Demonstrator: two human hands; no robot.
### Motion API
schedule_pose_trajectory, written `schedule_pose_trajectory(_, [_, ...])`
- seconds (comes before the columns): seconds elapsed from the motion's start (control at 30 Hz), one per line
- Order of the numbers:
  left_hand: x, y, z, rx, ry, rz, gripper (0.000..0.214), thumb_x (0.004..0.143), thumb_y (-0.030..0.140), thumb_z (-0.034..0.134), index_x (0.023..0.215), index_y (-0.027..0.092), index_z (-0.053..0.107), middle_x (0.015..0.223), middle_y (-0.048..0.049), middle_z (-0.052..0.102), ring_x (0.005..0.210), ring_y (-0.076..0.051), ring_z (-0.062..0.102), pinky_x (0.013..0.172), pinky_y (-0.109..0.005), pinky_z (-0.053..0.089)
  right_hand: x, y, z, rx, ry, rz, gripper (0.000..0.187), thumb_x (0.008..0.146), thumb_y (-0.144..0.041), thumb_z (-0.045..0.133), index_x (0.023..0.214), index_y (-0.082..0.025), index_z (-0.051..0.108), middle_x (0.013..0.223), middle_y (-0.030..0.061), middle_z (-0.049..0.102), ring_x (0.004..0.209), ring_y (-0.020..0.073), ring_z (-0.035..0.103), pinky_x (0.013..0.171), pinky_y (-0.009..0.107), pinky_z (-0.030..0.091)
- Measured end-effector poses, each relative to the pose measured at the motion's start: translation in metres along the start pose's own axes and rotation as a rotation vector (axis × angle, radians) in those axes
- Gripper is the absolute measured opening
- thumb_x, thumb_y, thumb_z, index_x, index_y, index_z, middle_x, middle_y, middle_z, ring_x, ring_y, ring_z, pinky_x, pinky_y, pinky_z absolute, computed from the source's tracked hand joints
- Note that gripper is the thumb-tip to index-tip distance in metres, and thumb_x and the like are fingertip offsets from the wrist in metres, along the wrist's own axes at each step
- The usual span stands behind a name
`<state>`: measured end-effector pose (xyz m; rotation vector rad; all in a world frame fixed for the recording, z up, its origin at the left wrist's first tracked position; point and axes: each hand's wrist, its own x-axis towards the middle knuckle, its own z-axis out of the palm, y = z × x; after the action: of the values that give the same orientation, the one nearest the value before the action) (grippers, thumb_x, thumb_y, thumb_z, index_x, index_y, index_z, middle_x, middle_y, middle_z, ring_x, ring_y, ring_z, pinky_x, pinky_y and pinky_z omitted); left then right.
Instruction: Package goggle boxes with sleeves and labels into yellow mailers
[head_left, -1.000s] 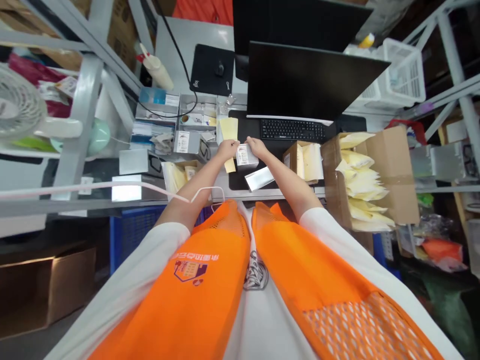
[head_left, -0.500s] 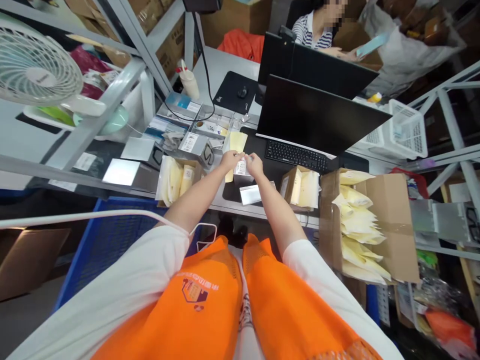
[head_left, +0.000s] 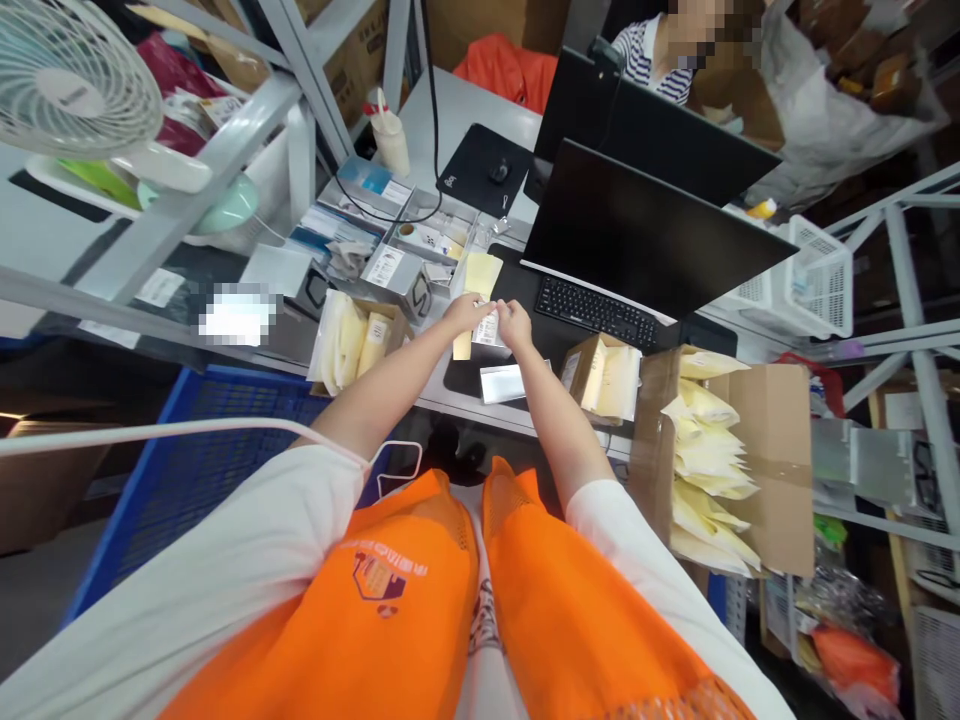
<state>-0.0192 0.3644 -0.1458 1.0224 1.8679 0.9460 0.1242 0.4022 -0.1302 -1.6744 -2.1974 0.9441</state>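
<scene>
My left hand (head_left: 466, 312) and my right hand (head_left: 514, 325) meet close together over the near edge of the desk. Both have closed fingers, pinching at something too small to make out. Just below the fingertips is a small box with a white printed label (head_left: 487, 329), partly hidden by my hands. A pale yellow paper strip (head_left: 481, 272) lies behind my left hand, with its lower end showing below that hand. Close to my right wrist, a flat silver-white box (head_left: 501, 384) rests at the desk edge.
A keyboard (head_left: 596, 310) and monitor (head_left: 652, 230) stand to the right. Boxes of yellow envelopes flank my arms: a small carton (head_left: 395, 318) left, another (head_left: 574, 368) right, and a large carton (head_left: 651, 450) beyond. A fan (head_left: 71, 90) and a person (head_left: 656, 60) are farther off.
The view has shifted slightly. My hands stay together at the labelled box, with the fingers moved only a little. The phone-like object in the other person's hand has gone out of sight.
</scene>
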Motion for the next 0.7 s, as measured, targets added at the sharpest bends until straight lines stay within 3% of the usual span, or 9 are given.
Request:
schedule_pose_trajectory(0.13, [-0.006, 0.018, -0.009, -0.039, 0.081, -0.028, 0.029, 0.075, 0.043, 0.078, 0.080, 0.017, 0.067, 0.081, -0.0079, 0.068, 0.089, -0.026, 0.064, 0.081, -0.033, 0.047, -0.002, -0.006, -0.023, -0.113, -0.054, -0.029, 0.067, 0.107, -0.054, 0.013, 0.137, -0.014, 0.058, 0.130, 0.0174, 0.067, 0.122, 0.0243, 0.064, 0.101, 0.038, 0.052])
schedule_pose_trajectory(0.2, [-0.021, 0.027, -0.026, -0.097, 0.154, -0.039, 0.029, 0.080, 0.040, 0.072, 0.095, 0.015, 0.070, 0.088, -0.0088, 0.069, 0.090, -0.024, 0.064, 0.080, -0.031, 0.048, -0.024, -0.009, -0.040, -0.139, 0.022, -0.054, 0.070, 0.107, -0.051, 0.008, 0.151, -0.012, 0.046, 0.146, 0.0187, 0.057, 0.139, 0.0236, 0.053, 0.111, 0.040, 0.047])
schedule_pose_trajectory(0.3, [-0.065, 0.037, -0.052, -0.249, 0.232, -0.040, 0.031, 0.096, 0.039, 0.052, 0.111, 0.017, 0.066, 0.084, -0.0047, 0.065, 0.069, -0.015, 0.059, 0.067, -0.027, 0.047, -0.094, -0.010, -0.055, -0.033, 0.150, -0.159, 0.065, 0.107, -0.040, 0.010, 0.159, -0.013, 0.037, 0.153, 0.0182, 0.051, 0.146, 0.0226, 0.046, 0.118, 0.041, 0.041])
schedule_pose_trajectory(0.37, [-0.107, 0.044, -0.060, -0.572, 0.224, -0.030, 0.026, 0.099, 0.039, 0.049, 0.108, 0.019, 0.063, 0.074, 0.0006, 0.056, 0.051, -0.009, 0.046, 0.054, -0.023, 0.040, -0.155, -0.008, -0.052, 0.089, 0.025, -0.325, 0.061, 0.106, -0.042, 0.025, 0.161, -0.017, 0.035, 0.147, 0.0168, 0.056, 0.138, 0.0228, 0.054, 0.114, 0.040, 0.046])
schedule_pose_trajectory(0.43, [-0.153, 0.053, -0.054, -0.993, 0.198, -0.012, 0.016, 0.095, 0.034, 0.060, 0.099, 0.019, 0.061, 0.068, 0.0041, 0.049, 0.045, -0.006, 0.037, 0.048, -0.021, 0.034, -0.213, -0.007, -0.040, 0.254, -0.056, -0.496, 0.069, 0.099, -0.048, 0.052, 0.160, -0.019, 0.036, 0.147, 0.0171, 0.055, 0.132, 0.0246, 0.058, 0.109, 0.040, 0.050])
schedule_pose_trajectory(0.5, [-0.196, 0.064, -0.038, -1.255, 0.143, -0.003, 0.014, 0.087, 0.025, 0.070, 0.094, 0.019, 0.059, 0.067, 0.0054, 0.049, 0.046, -0.004, 0.038, 0.047, -0.019, 0.033, -0.255, -0.005, -0.029, 0.366, -0.014, -0.590, 0.061, 0.095, -0.043, 0.063, 0.151, -0.020, 0.051, 0.134, 0.0156, 0.062, 0.121, 0.0243, 0.063, 0.102, 0.038, 0.053])
schedule_pose_trajectory(0.57, [-0.230, 0.074, -0.020, -1.350, 0.013, -0.026, 0.020, 0.081, 0.020, 0.075, 0.095, 0.018, 0.062, 0.071, 0.0042, 0.055, 0.052, -0.005, 0.048, 0.051, -0.018, 0.038, -0.279, 0.000, -0.024, 0.376, 0.096, -0.621, 0.037, 0.099, -0.032, 0.057, 0.133, -0.021, 0.068, 0.105, 0.0107, 0.069, 0.099, 0.0207, 0.067, 0.090, 0.035, 0.056])
schedule_pose_trajectory(0.63, [-0.253, 0.079, -0.006, -1.332, -0.156, -0.060, 0.030, 0.078, 0.024, 0.079, 0.105, 0.019, 0.065, 0.088, -0.0009, 0.066, 0.073, -0.010, 0.064, 0.063, -0.020, 0.049, -0.291, 0.011, -0.030, 0.310, 0.213, -0.628, 0.034, 0.101, -0.023, 0.048, 0.121, -0.022, 0.076, 0.080, 0.0058, 0.066, 0.077, 0.0174, 0.064, 0.077, 0.031, 0.055])
schedule_pose_trajectory(0.7, [-0.266, 0.081, 0.002, -1.229, -0.304, -0.081, 0.044, 0.078, 0.033, 0.081, 0.118, 0.021, 0.067, 0.116, -0.0071, 0.069, 0.106, -0.019, 0.067, 0.080, -0.026, 0.054, -0.298, 0.027, -0.043, 0.244, 0.327, -0.636, 0.036, 0.101, -0.020, 0.046, 0.119, -0.023, 0.077, 0.073, 0.0044, 0.066, 0.071, 0.0165, 0.063, 0.072, 0.031, 0.054])
